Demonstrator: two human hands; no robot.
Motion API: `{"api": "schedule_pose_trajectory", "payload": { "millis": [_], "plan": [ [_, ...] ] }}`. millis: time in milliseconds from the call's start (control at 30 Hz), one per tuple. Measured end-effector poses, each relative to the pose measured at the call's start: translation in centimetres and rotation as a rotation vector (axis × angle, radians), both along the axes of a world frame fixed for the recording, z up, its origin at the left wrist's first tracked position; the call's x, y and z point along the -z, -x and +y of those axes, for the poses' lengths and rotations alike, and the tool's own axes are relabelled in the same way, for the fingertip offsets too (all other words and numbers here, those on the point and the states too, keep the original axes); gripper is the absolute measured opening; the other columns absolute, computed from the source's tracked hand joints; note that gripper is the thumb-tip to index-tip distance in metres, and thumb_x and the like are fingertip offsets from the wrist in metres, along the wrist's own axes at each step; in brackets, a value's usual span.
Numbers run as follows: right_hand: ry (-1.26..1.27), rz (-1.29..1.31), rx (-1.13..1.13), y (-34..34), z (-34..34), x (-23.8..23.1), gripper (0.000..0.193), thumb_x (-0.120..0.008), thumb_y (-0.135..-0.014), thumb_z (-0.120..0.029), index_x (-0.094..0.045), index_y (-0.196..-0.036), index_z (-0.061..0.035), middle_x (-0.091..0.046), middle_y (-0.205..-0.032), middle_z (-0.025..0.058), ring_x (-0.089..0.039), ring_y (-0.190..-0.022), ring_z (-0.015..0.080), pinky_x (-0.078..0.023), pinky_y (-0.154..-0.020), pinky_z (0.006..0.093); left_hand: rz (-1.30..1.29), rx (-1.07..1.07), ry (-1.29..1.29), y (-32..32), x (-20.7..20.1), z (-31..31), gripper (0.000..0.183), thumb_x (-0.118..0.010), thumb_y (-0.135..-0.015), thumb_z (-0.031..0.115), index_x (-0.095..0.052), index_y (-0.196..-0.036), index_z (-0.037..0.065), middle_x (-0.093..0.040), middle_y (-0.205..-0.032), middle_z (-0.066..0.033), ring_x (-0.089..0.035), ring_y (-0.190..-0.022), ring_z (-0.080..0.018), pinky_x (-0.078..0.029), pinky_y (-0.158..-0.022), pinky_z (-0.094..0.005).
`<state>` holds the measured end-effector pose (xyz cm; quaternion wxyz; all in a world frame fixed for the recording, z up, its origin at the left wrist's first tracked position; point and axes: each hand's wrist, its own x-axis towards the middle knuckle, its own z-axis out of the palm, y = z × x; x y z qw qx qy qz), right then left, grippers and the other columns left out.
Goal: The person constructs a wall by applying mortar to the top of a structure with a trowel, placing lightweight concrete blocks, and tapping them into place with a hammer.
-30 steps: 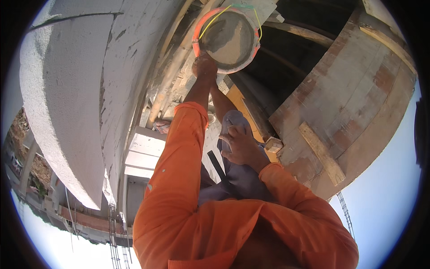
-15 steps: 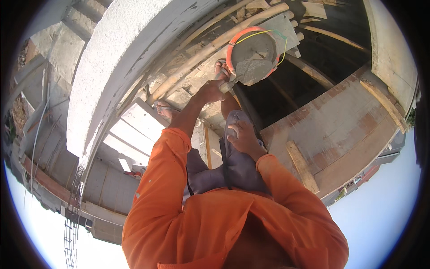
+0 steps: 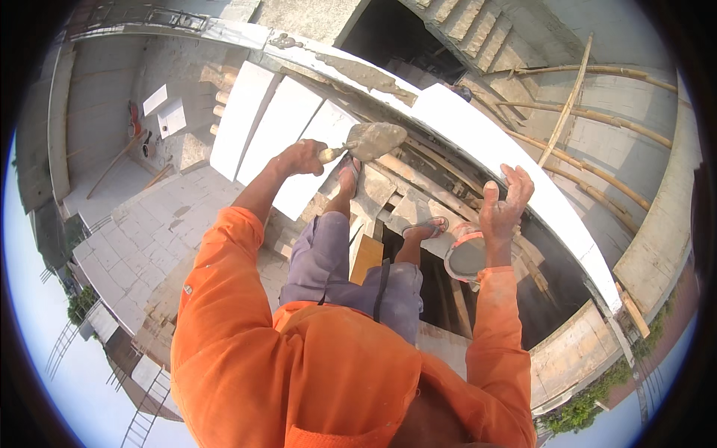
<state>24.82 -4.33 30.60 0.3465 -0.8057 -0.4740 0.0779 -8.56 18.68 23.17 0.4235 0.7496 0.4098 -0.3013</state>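
Note:
My left hand (image 3: 300, 157) is closed round the handle of a trowel (image 3: 376, 140), whose blade carries a heap of wet grey mortar. The loaded blade hangs above my foot, beside the white blocks (image 3: 280, 123). Raised on the right, my right hand (image 3: 506, 203) has its fingers apart and holds nothing, close to the long white wall (image 3: 485, 142). Fresh mortar (image 3: 358, 75) lies along the far left stretch of that wall's top. Below my right wrist stands an orange-rimmed bucket (image 3: 464, 257) of grey mortar, partly hidden by the forearm.
My sandalled feet stand on planks and bamboo poles (image 3: 426, 187). Dark gaps open below, around the bucket. Beyond the wall, bamboo poles (image 3: 590, 119) cross a lower space, and concrete stairs (image 3: 478, 33) descend at the far side. A paved surface (image 3: 142, 239) lies left.
My view has turned left toward the white blocks. The trowel has come away from the bucket with mortar on its blade. My right hand has left my knee and risen toward the wall.

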Motion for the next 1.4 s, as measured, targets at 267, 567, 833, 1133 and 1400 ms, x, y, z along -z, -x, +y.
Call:
{"api": "schedule_pose_trajectory", "payload": {
  "millis": [267,567,833,1133,1400],
  "plan": [
    [0.370,-0.230,0.034,1.6,16.4,2.6,0.044,-0.057,-0.089,-0.031,-0.054,-0.128,-0.0109,-0.051,-0.119,0.0154,-0.048,-0.115,0.0339,-0.035,-0.100,0.0462,-0.209,-0.762,-0.235,9.4,2.3,12.7,0.037,-0.066,-0.058,0.022,-0.060,-0.087,0.000,-0.064,-0.078,-0.0195,-0.062,-0.076,-0.0330,-0.048,-0.070,-0.0406],
    [0.408,-0.263,0.001,1.0,16.3,3.2,0.034,-0.052,-0.088,-0.026,-0.061,-0.112,-0.0033,-0.054,-0.108,0.0190,-0.051,-0.106,0.0386,-0.040,-0.091,0.0475,-0.901,-1.634,-0.036,5.5,8.0,22.3,0.021,-0.069,-0.071,0.007,-0.062,-0.089,-0.001,-0.060,-0.071,-0.0095,-0.058,-0.053,-0.0174,-0.049,-0.048,-0.0322],
    [0.440,-0.236,0.010,0.9,16.4,3.5,0.032,-0.053,-0.088,-0.027,-0.064,-0.109,-0.0061,-0.055,-0.107,0.0169,-0.051,-0.103,0.0377,-0.038,-0.091,0.0482,-1.165,-2.016,0.592,1.8,10.4,23.3,0.037,-0.055,-0.085,0.019,-0.052,-0.117,0.001,-0.054,-0.070,-0.0092,-0.056,-0.050,-0.0230,-0.050,-0.044,-0.0376],
    [0.457,-0.253,0.015,0.8,16.2,3.5,0.032,-0.054,-0.088,-0.030,-0.065,-0.109,-0.0088,-0.056,-0.101,0.0153,-0.051,-0.101,0.0357,-0.039,-0.090,0.0470,-0.804,-1.941,0.412,-6.8,6.6,10.9,0.021,-0.066,-0.076,0.007,-0.053,-0.092,0.005,-0.051,-0.064,-0.0060,-0.051,-0.043,-0.0177,-0.045,-0.037,-0.0330],
    [0.415,-0.260,0.011,1.0,16.3,3.7,0.032,-0.054,-0.088,-0.031,-0.065,-0.110,-0.0101,-0.057,-0.098,0.0142,-0.052,-0.100,0.0338,-0.038,-0.089,0.0471,-0.791,-1.898,0.212,-8.2,7.8,7.7,0.013,-0.060,-0.075,0.003,-0.056,-0.088,0.001,-0.054,-0.064,-0.0068,-0.052,-0.044,-0.0176,-0.046,-0.040,-0.0319]
  ]
}}
